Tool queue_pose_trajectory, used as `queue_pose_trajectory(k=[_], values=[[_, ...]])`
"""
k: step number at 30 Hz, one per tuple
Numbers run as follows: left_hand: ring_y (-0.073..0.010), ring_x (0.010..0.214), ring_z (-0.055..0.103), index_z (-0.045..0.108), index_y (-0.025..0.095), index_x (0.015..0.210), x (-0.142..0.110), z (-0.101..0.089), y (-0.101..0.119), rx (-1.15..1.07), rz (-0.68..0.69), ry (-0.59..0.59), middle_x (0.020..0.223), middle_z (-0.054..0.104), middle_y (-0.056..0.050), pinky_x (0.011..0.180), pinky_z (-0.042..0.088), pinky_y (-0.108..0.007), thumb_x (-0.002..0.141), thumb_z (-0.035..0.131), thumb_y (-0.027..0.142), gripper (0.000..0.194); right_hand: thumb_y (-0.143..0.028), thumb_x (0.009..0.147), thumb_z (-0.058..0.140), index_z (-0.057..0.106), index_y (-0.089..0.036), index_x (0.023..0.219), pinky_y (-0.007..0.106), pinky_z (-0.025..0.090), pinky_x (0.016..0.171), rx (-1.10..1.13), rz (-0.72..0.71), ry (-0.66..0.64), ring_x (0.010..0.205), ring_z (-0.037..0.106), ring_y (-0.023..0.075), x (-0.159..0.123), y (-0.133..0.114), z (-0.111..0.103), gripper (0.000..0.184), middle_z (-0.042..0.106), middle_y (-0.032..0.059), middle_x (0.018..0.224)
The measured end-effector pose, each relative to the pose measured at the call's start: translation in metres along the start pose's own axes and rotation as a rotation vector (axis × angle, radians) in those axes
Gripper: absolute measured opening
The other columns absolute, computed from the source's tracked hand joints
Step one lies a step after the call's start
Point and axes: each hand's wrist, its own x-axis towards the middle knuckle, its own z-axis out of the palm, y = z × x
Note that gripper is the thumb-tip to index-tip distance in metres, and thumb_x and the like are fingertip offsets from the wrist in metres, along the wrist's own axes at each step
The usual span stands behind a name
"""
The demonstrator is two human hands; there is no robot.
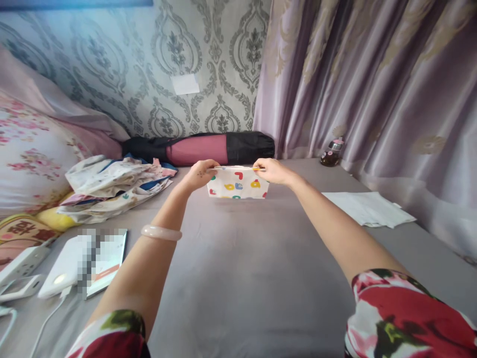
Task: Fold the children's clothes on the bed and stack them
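Observation:
Both hands grip the upper corners of a folded white cloth (238,185) printed with red, yellow, blue and green shapes. My left hand (201,175) pinches its left corner, and my right hand (275,171) pinches the right one. The cloth hangs between them above the grey sheet (238,278); whether its lower edge touches the sheet I cannot tell. Which kind of garment or cloth it is does not show. A folded pale cloth (368,208) lies flat to the right of my right forearm.
A heap of clothes (115,186) lies at the left beside a floral pillow (33,154). Nearer are a power strip (24,266), a white power bank (69,263) with a cable, and a tablet (108,263). A long black-and-pink bag (197,149) lines the wall; a dark bottle (331,151) stands by the curtain (357,74).

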Motion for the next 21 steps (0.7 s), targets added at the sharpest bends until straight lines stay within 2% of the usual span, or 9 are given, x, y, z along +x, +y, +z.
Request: queue_pose_trajectory(k=[3,7,10,14,18,21], values=[[-0.0196,0.088,0.064,0.067,0.020,0.097,-0.013,0.015,0.000,0.185,0.053,0.153,0.092,0.072,-0.003,0.096,0.042,-0.039,0.077,0.048,0.018,0.028,-0.006,0.077,0.048,0.062,-0.018,0.096,0.027,0.037,0.076,-0.145,-0.121,0.161,0.082,0.056,0.0169,-0.012,0.001,0.015,0.027,0.066,0.0036,0.089],[-0.0186,0.092,0.063,0.065,0.022,0.096,-0.050,0.043,-0.008,0.318,0.139,0.170,0.095,0.072,-0.002,0.108,0.028,-0.045,0.079,0.045,0.013,0.028,-0.003,0.078,0.045,0.059,-0.017,0.090,0.033,0.034,0.088,-0.343,-0.242,0.225,0.090,0.053,0.0216,-0.044,0.002,0.051,0.023,0.063,0.0077,0.091],[-0.0184,0.096,0.062,0.063,0.022,0.096,-0.084,0.061,-0.012,0.360,0.217,0.120,0.097,0.071,-0.003,0.109,0.027,-0.043,0.080,0.043,0.011,0.028,-0.004,0.082,0.043,0.058,-0.016,0.091,0.033,0.034,0.088,-0.412,-0.254,0.172,0.091,0.051,0.0231,-0.073,0.000,0.077,0.022,0.062,0.0101,0.094],[-0.0187,0.100,0.061,0.061,0.021,0.099,-0.118,0.076,-0.018,0.386,0.261,-0.015,0.104,0.070,-0.005,0.108,0.028,-0.044,0.081,0.038,0.007,0.032,0.000,0.084,0.037,0.059,-0.016,0.094,0.032,0.035,0.088,-0.402,-0.238,0.033,0.096,0.049,0.0230,-0.103,-0.003,0.100,0.029,0.061,0.0105,0.098],[-0.0195,0.109,0.059,0.059,0.022,0.106,-0.134,0.080,-0.021,0.390,0.276,-0.181,0.111,0.069,-0.006,0.108,0.027,-0.047,0.074,0.036,0.001,0.045,0.005,0.080,0.035,0.058,-0.017,0.099,0.031,0.036,0.087,-0.308,-0.183,-0.083,0.101,0.049,0.0209,-0.119,-0.002,0.109,0.037,0.060,0.0090,0.105],[-0.0208,0.110,0.060,0.060,0.022,0.105,-0.136,0.078,-0.019,0.382,0.234,-0.242,0.110,0.069,-0.005,0.109,0.026,-0.049,0.067,0.040,0.002,0.047,0.007,0.073,0.039,0.059,-0.018,0.103,0.030,0.036,0.088,-0.243,-0.151,-0.160,0.107,0.049,0.0198,-0.122,-0.002,0.105,0.043,0.059,0.0080,0.112]])
